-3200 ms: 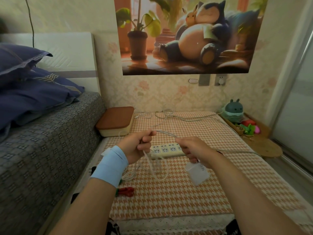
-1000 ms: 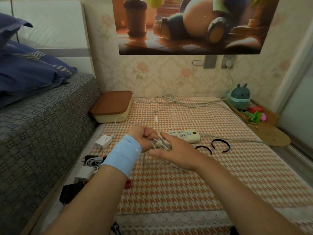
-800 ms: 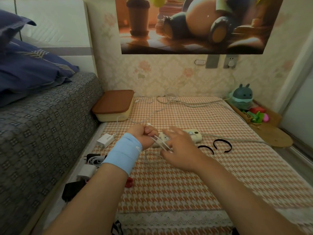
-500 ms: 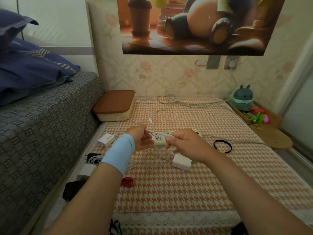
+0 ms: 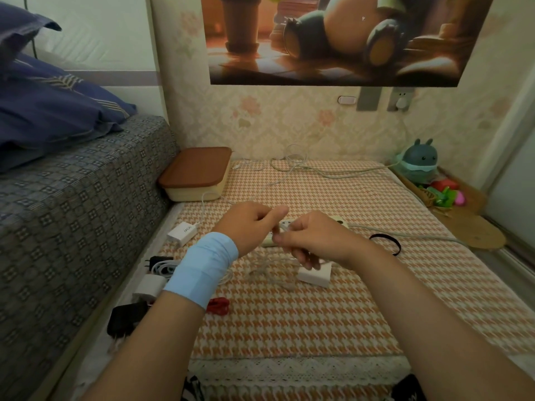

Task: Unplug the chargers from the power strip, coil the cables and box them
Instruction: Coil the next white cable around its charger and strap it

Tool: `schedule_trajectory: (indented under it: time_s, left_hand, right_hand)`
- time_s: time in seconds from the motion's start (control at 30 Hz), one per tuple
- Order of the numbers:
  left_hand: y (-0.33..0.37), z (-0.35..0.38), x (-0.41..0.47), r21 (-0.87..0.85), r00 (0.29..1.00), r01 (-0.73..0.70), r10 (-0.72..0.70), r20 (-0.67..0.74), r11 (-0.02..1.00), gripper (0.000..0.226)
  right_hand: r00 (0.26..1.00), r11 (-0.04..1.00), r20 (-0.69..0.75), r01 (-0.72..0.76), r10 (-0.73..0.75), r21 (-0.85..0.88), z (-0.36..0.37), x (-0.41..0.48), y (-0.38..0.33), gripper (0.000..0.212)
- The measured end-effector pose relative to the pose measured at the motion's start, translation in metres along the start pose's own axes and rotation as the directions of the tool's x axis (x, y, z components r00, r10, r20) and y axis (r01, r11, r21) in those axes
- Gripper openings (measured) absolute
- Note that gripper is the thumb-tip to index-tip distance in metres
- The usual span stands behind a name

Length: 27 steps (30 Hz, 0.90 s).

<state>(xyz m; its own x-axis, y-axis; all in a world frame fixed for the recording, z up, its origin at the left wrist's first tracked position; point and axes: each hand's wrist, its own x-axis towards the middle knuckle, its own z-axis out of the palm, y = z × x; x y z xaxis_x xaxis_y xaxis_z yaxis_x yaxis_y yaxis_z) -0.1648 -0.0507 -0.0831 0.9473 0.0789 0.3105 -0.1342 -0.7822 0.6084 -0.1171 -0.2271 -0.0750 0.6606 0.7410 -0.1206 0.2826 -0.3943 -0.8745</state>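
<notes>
Both hands meet above the middle of the table (image 5: 333,319), which is covered in an orange-and-white houndstooth cloth. The left hand (image 5: 251,227), wearing a light blue wristband (image 5: 202,267), has a closed grip, its fingertips pinching the thin white cable (image 5: 272,273). The right hand (image 5: 314,238) curls its fingers round the same cable just beside it. Loose loops hang beneath to the white square charger block (image 5: 316,275) on the cloth. The cream power strip (image 5: 337,219) lies just beyond the hands. The cream box with a brown lid (image 5: 197,176) sits at the far left.

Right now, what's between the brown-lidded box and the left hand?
In the head view, just checked cloth crossed by a thin white cable.
</notes>
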Motion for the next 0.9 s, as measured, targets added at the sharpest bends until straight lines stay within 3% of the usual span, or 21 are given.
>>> schedule_trajectory:
  time_s: [0.17,0.3,0.37,0.43,0.5,0.57,0.67,0.83,0.9]
  left_hand:
    - [-0.011,-0.007,0.002,-0.054,0.991,-0.025,0.018,-0.129,0.998,0.06]
    - [-0.014,-0.01,0.0,-0.343,0.945,0.04,-0.147,-0.292,0.938,0.054]
    - [-0.02,-0.021,0.002,-0.475,0.865,0.068,-0.289,-0.41,0.877,0.05]
    - [-0.033,-0.032,0.001,-0.545,0.774,0.081,-0.397,-0.493,0.834,0.048]
    - [-0.044,-0.034,-0.003,-0.517,0.766,0.113,-0.406,-0.498,0.849,0.05]
    - [-0.048,-0.029,-0.005,-0.496,0.773,0.151,-0.415,-0.48,0.855,0.051]
    - [-0.048,-0.028,-0.004,-0.497,0.72,0.182,-0.459,-0.521,0.848,0.052]
    - [-0.063,-0.03,-0.001,-0.547,0.584,0.274,-0.588,-0.559,0.791,0.05]
    - [-0.074,-0.03,0.0,-0.51,0.561,0.35,-0.612,-0.558,0.786,0.047]
  right_hand:
    - [0.982,0.977,0.123,-0.122,0.144,-0.176,-0.018,-0.005,0.004,0.029]
    - [0.949,0.991,0.29,-0.13,0.127,-0.011,-0.029,-0.006,0.009,0.025]
    - [0.917,0.982,0.375,-0.176,0.139,0.066,-0.036,-0.01,0.015,0.022]
    - [0.919,0.977,0.369,-0.189,0.14,0.099,-0.042,-0.014,0.02,0.023]
    - [0.937,0.979,0.325,-0.174,0.131,0.107,-0.046,-0.016,0.023,0.022]
    - [0.945,0.99,0.296,-0.142,0.14,-0.015,-0.046,-0.015,0.024,0.023]
    - [0.956,0.989,0.267,-0.094,0.121,-0.111,-0.038,-0.011,0.025,0.026]
    - [0.981,0.971,0.195,-0.06,0.014,0.23,-0.034,-0.006,0.024,0.033]
    - [0.983,0.97,0.179,-0.091,0.051,0.224,-0.033,-0.004,0.025,0.036]
